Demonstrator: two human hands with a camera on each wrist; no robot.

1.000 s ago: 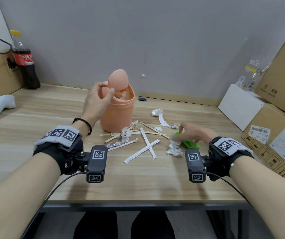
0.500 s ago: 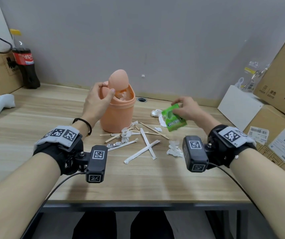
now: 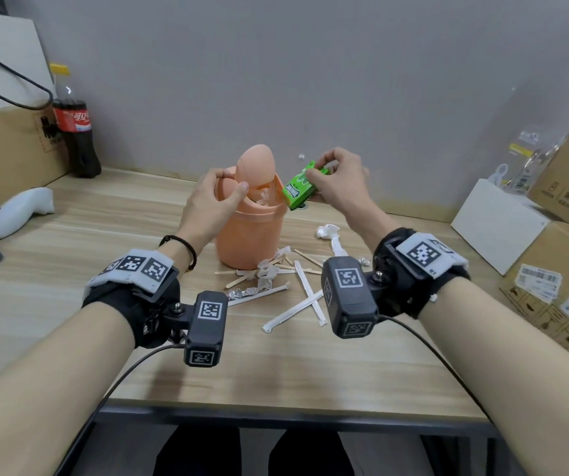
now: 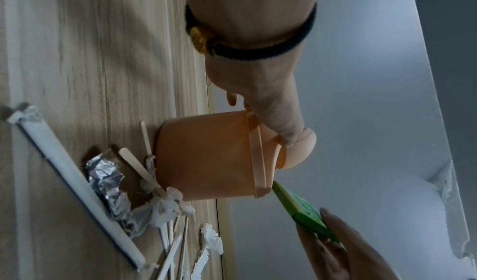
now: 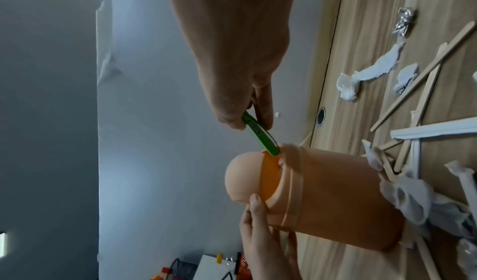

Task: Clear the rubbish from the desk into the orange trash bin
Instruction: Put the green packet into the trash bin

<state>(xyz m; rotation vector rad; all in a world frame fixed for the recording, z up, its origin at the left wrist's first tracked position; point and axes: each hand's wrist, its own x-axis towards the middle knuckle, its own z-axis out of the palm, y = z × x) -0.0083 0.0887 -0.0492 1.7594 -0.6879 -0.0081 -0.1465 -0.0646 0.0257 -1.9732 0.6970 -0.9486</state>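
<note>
The orange trash bin (image 3: 248, 235) (image 4: 206, 158) (image 5: 335, 196) stands mid-desk, its swing lid (image 3: 255, 164) tipped up. My left hand (image 3: 212, 197) (image 5: 260, 241) grips the lid's lower edge, thumb on the rim. My right hand (image 3: 336, 182) (image 5: 242, 92) pinches a flat green packet (image 3: 299, 190) (image 4: 302, 213) (image 5: 260, 133), whose lower corner is at the bin's opening on the right. White paper shows inside the bin. On the desk in front lie wooden sticks (image 3: 242, 278), white paper wrappers (image 3: 297, 309), crumpled tissue (image 3: 327, 231) and foil (image 3: 240, 293).
A cola bottle (image 3: 75, 132) and a cardboard box (image 3: 4, 149) stand at the back left, with a white handheld device (image 3: 15, 213) beside them. More cardboard boxes (image 3: 551, 280) and a white box (image 3: 496, 225) fill the right side. The desk's front edge (image 3: 276, 407) is near my wrists.
My right hand picked the green packet up from the desk and carried it up and left to the bin's opening. My left hand kept holding the lid.
</note>
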